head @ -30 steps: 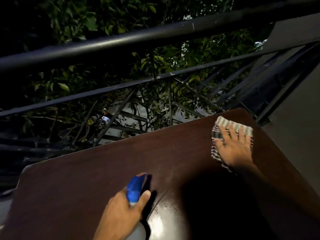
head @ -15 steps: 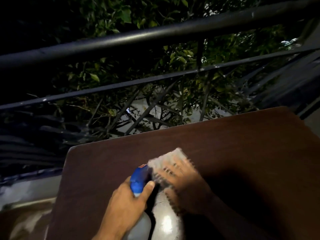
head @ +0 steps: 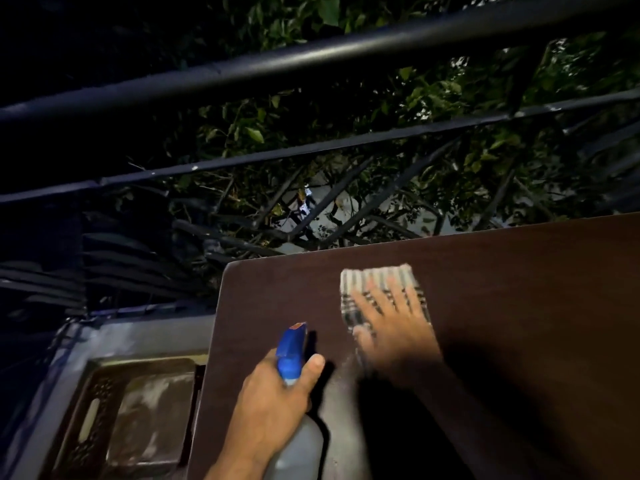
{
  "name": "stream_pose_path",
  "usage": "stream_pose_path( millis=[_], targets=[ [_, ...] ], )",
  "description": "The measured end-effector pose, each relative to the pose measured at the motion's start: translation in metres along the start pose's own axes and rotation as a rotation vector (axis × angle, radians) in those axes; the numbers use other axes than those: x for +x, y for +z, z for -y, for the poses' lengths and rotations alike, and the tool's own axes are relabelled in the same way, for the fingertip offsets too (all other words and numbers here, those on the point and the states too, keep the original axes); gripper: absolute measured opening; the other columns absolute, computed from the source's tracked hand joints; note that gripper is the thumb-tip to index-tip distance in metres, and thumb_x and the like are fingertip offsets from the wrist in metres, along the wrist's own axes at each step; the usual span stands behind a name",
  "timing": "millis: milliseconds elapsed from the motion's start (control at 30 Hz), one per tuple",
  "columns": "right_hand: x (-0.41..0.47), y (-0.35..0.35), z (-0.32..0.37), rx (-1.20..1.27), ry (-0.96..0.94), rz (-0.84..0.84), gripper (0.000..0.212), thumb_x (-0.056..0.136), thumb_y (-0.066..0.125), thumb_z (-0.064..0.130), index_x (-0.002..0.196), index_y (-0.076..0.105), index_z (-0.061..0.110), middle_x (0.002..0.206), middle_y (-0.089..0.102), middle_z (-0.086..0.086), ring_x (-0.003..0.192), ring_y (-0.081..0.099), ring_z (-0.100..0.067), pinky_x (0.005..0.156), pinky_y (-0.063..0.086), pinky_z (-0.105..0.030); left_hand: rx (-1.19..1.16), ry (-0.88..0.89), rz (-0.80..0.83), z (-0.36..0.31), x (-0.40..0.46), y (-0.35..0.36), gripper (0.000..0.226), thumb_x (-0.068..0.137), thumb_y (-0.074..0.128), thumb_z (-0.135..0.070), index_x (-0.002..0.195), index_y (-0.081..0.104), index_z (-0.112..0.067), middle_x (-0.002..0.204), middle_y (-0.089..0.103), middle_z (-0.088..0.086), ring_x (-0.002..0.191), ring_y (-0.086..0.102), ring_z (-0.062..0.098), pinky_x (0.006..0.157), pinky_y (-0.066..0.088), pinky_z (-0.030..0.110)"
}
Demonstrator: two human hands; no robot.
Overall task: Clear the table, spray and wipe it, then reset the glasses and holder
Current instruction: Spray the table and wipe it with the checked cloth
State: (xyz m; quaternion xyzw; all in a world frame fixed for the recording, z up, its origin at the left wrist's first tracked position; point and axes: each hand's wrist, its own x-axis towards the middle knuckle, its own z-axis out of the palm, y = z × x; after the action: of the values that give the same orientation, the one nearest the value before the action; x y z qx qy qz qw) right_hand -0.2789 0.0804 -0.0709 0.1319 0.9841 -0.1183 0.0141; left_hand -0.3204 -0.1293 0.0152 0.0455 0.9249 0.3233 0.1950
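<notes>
Since half a second ago the right hand [head: 391,327] and cloth [head: 377,289] have slid away from the bottle [head: 294,410], out toward the table's far edge; my view has swung left too, so the table's left corner now sits mid-frame.

Nearest to me: left hand [head: 273,407] wrapped round the bottle's neck, thumb up against the blue spray head [head: 291,351]. Bottle body pale and translucent, upright on or just over the table [head: 519,306]; I cannot tell whether it touches. Nozzle points away from me.

Just beyond the bottle and to its right: right hand flat on the striped cloth, fingers spread and straight, pressing it to the tabletop. Both are motion-blurred. Cloth sticks out past the fingertips on the far side. A faint wet sheen shows on the wood between bottle and cloth.

Table is dark brown with a rounded left corner. My shadow lies across its near right part.

Left of the table and lower down: a dark brown perforated plastic seat [head: 138,410], its centre panel catching the light, set against a grey ledge [head: 114,337].

Beyond the table's far edge: black metal railing [head: 311,60], a thick top rail, a thinner one under it, diagonal bars below. Past that, green foliage [head: 433,109] in the dark.
</notes>
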Motion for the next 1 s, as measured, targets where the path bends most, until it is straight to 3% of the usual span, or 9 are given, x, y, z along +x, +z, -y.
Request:
stream_pose_path(
  millis=[100, 200, 300, 433, 567, 700, 833, 933, 1000],
  targets=[
    [-0.032, 0.014, 0.021, 0.000, -0.058, 0.009, 0.070, 0.086, 0.050, 0.051, 0.152, 0.044, 0.028, 0.161, 0.038, -0.006, 0.151, 0.024, -0.040, 0.122, 0.017, -0.057, -0.001, -0.025, 0.006, 0.006, 0.001, -0.007, 0.052, 0.073, 0.057, -0.072, 0.067, 0.056, -0.020, 0.056, 0.063, -0.029, 0.053, 0.059, -0.003, 0.050, 0.037, 0.022],
    [-0.036, 0.018, 0.020, -0.018, -0.042, -0.018, 0.066, 0.088, 0.050, 0.050, 0.150, 0.049, 0.028, 0.158, 0.044, -0.006, 0.149, 0.031, -0.039, 0.120, 0.022, -0.058, 0.021, -0.051, -0.016, 0.016, 0.005, -0.018, 0.054, 0.075, 0.055, -0.072, 0.066, 0.056, -0.018, 0.052, 0.061, -0.032, 0.054, 0.054, -0.006, 0.050, 0.036, 0.018],
    [-0.022, 0.019, 0.031, -0.001, 0.059, -0.040, 0.065, 0.088, 0.044, 0.050, 0.148, 0.051, 0.026, 0.156, 0.046, -0.008, 0.147, 0.034, -0.040, 0.119, 0.024, -0.059, -0.037, -0.093, -0.054, 0.027, 0.009, -0.029, 0.054, 0.074, 0.054, -0.073, 0.069, 0.058, -0.019, 0.052, 0.066, -0.018, 0.059, 0.062, 0.003, 0.053, 0.040, 0.025],
    [0.029, 0.021, 0.058, -0.012, 0.174, -0.070, 0.070, 0.088, 0.034, 0.054, 0.154, 0.041, 0.030, 0.162, 0.035, -0.007, 0.152, 0.023, -0.040, 0.124, 0.010, -0.057, -0.085, -0.140, -0.069, 0.041, 0.017, -0.041, 0.051, 0.074, 0.055, -0.072, 0.081, 0.062, -0.022, 0.055, 0.068, -0.016, 0.054, 0.062, -0.002, 0.052, 0.039, 0.025],
    [0.103, 0.025, 0.091, 0.001, 0.181, -0.002, 0.073, 0.093, 0.018, 0.059, 0.161, 0.007, 0.035, 0.170, -0.001, -0.001, 0.156, -0.011, -0.034, 0.123, -0.013, -0.055, -0.069, -0.177, -0.112, 0.054, 0.032, -0.051, 0.053, 0.072, 0.057, -0.073, 0.077, 0.061, -0.020, 0.062, 0.067, -0.004, 0.065, 0.065, 0.008, 0.053, 0.039, 0.027],
    [0.127, 0.033, 0.129, -0.060, -0.048, 0.032, 0.071, 0.096, 0.016, 0.059, 0.161, 0.003, 0.035, 0.170, -0.004, -0.001, 0.155, -0.013, -0.033, 0.123, -0.014, -0.054, -0.058, -0.140, -0.154, 0.056, 0.063, -0.064, 0.055, 0.074, 0.055, -0.073, 0.078, 0.063, -0.018, 0.067, 0.066, -0.004, 0.069, 0.063, 0.019, 0.060, 0.040, 0.030],
    [0.098, 0.035, 0.140, -0.065, -0.357, 0.030, 0.065, 0.097, 0.031, 0.050, 0.159, 0.023, 0.035, 0.170, 0.014, -0.001, 0.157, -0.003, -0.032, 0.124, -0.004, -0.054, -0.044, -0.118, -0.188, 0.049, 0.100, -0.081, 0.058, 0.081, 0.056, -0.070, 0.080, 0.065, -0.012, 0.069, 0.064, 0.001, 0.074, 0.060, 0.025, 0.067, 0.040, 0.030],
    [0.063, 0.039, 0.137, -0.054, -0.551, -0.035, 0.061, 0.097, 0.041, 0.045, 0.156, 0.033, 0.031, 0.165, 0.029, -0.003, 0.156, 0.010, -0.036, 0.125, 0.007, -0.057, -0.061, -0.107, -0.180, 0.048, 0.113, -0.088, 0.057, 0.081, 0.054, -0.071, 0.079, 0.064, -0.015, 0.070, 0.063, -0.001, 0.065, 0.059, 0.016, 0.061, 0.039, 0.030],
    [0.039, 0.046, 0.131, 0.007, -0.588, -0.067, 0.068, 0.091, 0.050, 0.043, 0.156, 0.033, 0.035, 0.166, 0.027, 0.003, 0.155, 0.010, -0.039, 0.124, 0.012, -0.056, -0.054, -0.104, -0.166, 0.050, 0.115, -0.089, 0.059, 0.080, 0.052, -0.072, 0.078, 0.064, -0.014, 0.070, 0.064, 0.000, 0.066, 0.059, 0.016, 0.061, 0.040, 0.030]
  ],
)
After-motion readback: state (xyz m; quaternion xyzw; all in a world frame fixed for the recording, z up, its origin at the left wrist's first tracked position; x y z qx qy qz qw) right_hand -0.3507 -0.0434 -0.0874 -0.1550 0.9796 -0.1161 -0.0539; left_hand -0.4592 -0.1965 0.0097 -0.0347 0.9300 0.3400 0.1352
